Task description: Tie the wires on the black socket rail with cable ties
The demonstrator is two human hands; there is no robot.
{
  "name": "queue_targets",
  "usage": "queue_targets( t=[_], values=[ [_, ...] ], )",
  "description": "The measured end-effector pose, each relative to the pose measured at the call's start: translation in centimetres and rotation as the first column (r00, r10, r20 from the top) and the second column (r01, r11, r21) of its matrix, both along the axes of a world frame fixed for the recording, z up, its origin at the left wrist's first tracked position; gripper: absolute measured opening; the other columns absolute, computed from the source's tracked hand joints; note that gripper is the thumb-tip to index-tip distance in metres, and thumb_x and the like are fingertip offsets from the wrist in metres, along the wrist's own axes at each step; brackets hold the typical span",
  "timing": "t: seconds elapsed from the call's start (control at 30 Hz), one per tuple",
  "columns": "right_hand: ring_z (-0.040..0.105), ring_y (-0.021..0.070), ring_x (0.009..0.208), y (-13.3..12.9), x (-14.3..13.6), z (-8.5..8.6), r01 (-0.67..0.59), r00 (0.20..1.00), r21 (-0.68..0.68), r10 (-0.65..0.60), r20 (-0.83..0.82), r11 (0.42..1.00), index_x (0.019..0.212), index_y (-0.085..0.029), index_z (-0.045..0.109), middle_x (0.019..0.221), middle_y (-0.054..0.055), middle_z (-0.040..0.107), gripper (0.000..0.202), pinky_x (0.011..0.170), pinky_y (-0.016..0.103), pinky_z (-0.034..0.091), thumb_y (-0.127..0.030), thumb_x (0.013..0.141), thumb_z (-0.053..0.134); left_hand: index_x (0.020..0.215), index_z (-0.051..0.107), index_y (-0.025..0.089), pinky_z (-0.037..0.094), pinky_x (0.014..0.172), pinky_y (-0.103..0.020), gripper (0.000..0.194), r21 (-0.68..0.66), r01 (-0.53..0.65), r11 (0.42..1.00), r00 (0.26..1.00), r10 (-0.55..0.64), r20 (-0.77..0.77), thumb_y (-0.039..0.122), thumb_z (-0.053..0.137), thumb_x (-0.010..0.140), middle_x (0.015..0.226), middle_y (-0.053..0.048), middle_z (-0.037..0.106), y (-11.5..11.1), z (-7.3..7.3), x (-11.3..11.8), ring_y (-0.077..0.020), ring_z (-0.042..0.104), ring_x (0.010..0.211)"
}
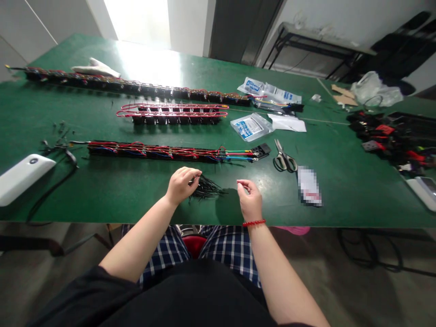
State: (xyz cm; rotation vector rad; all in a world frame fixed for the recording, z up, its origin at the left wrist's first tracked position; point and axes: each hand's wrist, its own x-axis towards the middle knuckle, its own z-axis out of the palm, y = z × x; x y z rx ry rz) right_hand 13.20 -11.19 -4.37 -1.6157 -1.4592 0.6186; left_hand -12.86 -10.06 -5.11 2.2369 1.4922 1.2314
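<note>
My left hand (184,185) is closed in a pinch at the near end of a loose bundle of thin black cable ties (207,187). Whatever lies between its fingertips, if anything, is too small to make out. To the right of the bundle, my right hand (250,194) is raised a little over the table, thumb and fingers pinched together; what they hold cannot be seen. Just beyond both hands lies a long black strip assembly (153,151) with red and blue wires along it. Its green, red and blue leads end by a black connector (260,151).
Scissors (285,159) lie on the green table (112,195) at right, beside a blurred packet (309,186). Farther back are a shorter wired assembly (177,114), another long one (143,87) and plastic bags (252,126). A white device (25,178) sits left; dark parts (384,136) are piled right.
</note>
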Motion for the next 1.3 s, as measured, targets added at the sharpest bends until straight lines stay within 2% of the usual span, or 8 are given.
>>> queue_targets(
  t=[0.17, 0.23, 0.43, 0.67, 0.83, 0.93, 1.13, 1.3],
  values=[
    [0.068, 0.0228, 0.096, -0.6, -3.5, 3.2, -0.303, 0.949, -0.018, 0.303, 0.085, 0.953, 0.095, -0.023, 0.071, 0.101, 0.007, 0.073, 0.018, 0.086, 0.039, 0.057, -0.033, 0.088, 0.058, 0.103, 0.068, 0.023, 0.054, 0.090, -0.036, 0.017, 0.035, 0.116, 0.993, 0.992, -0.114, -0.055, 0.024, 0.053, 0.096, 0.100, -0.005, 0.075, -0.6, 0.0, 0.7, -0.0188, 0.068, 0.093],
    [0.066, 0.0238, 0.101, -0.3, -5.0, 4.1, -0.387, 0.905, -0.006, 0.381, 0.191, 0.922, 0.097, -0.023, 0.070, 0.103, 0.007, 0.073, 0.016, 0.093, 0.041, 0.054, -0.031, 0.088, 0.060, 0.104, 0.068, 0.023, 0.054, 0.089, -0.036, 0.018, 0.049, 0.127, 0.991, 0.989, -0.122, -0.088, 0.024, 0.052, 0.097, 0.101, -0.006, 0.075, -0.6, 0.0, 0.7, -0.0190, 0.068, 0.093],
    [0.066, 0.0213, 0.091, 0.2, -7.8, 4.4, -0.473, 0.828, -0.088, 0.477, 0.295, 0.876, 0.094, -0.024, 0.067, 0.094, 0.005, 0.072, 0.020, 0.087, 0.035, 0.054, -0.015, 0.084, 0.053, 0.108, 0.068, 0.022, 0.052, 0.086, -0.038, 0.021, 0.041, 0.138, 0.990, 0.969, -0.127, -0.211, 0.022, 0.050, 0.097, 0.105, -0.007, 0.075, -0.7, 0.0, 0.5, -0.0215, 0.067, 0.093],
    [0.064, 0.0173, 0.078, 0.4, -8.2, 3.6, -0.445, 0.884, -0.098, 0.454, 0.107, 0.890, 0.088, -0.024, 0.062, 0.083, 0.001, 0.068, 0.014, 0.071, 0.029, 0.052, -0.017, 0.079, 0.055, 0.108, 0.066, 0.021, 0.052, 0.082, -0.035, 0.019, 0.144, 0.175, 0.974, 0.969, -0.144, -0.201, 0.021, 0.051, 0.096, 0.099, -0.006, 0.075, -0.5, -0.2, 0.7, -0.0194, 0.068, 0.088],
    [0.064, 0.0154, 0.073, 0.8, -7.3, 2.5, -0.373, 0.924, -0.060, 0.364, -0.120, 0.926, 0.108, -0.023, 0.064, 0.081, 0.000, 0.067, 0.027, 0.071, 0.029, 0.052, -0.027, 0.081, 0.061, 0.107, 0.064, 0.021, 0.053, 0.083, -0.036, 0.016, 0.165, 0.082, 0.983, 0.991, -0.062, -0.121, 0.023, 0.055, 0.095, 0.101, -0.006, 0.074, -0.2, -0.3, 0.5, -0.0204, 0.067, 0.090],
    [0.063, 0.0152, 0.073, 2.0, -5.4, 1.1, -0.282, 0.926, -0.100, 0.243, -0.287, 0.954, 0.099, -0.021, 0.066, 0.081, 0.001, 0.067, 0.025, 0.071, 0.030, 0.053, -0.034, 0.078, 0.067, 0.105, 0.062, 0.020, 0.053, 0.085, -0.036, 0.014, 0.147, 0.004, 0.989, 0.998, 0.004, -0.055, 0.021, 0.054, 0.094, 0.097, -0.005, 0.074, 0.2, -0.4, 0.2, -0.0204, 0.067, 0.089],
    [0.060, 0.0104, 0.067, 5.1, -1.1, -1.2, -0.095, 0.835, -0.078, 0.037, -0.549, 0.992, 0.097, -0.022, 0.062, 0.077, -0.005, 0.064, 0.037, 0.066, 0.027, 0.054, -0.032, 0.066, 0.079, 0.103, 0.061, 0.020, 0.054, 0.081, -0.033, 0.014, 0.109, -0.077, 0.991, 0.997, 0.073, 0.038, 0.018, 0.052, 0.093, 0.092, -0.005, 0.072, 1.2, -0.8, -0.1, -0.0181, 0.066, 0.083],
    [0.059, 0.0081, 0.062, 6.2, 0.2, -1.5, -0.102, 0.761, -0.099, 0.013, -0.649, 0.990, 0.096, -0.022, 0.061, 0.076, -0.007, 0.061, 0.039, 0.054, 0.021, 0.053, -0.029, 0.063, 0.081, 0.102, 0.062, 0.021, 0.055, 0.082, -0.032, 0.013, 0.038, -0.106, 0.994, 0.994, 0.105, 0.036, 0.020, 0.052, 0.094, 0.093, -0.004, 0.072, 1.4, -1.1, 0.0, -0.0177, 0.066, 0.084]
  ],
)
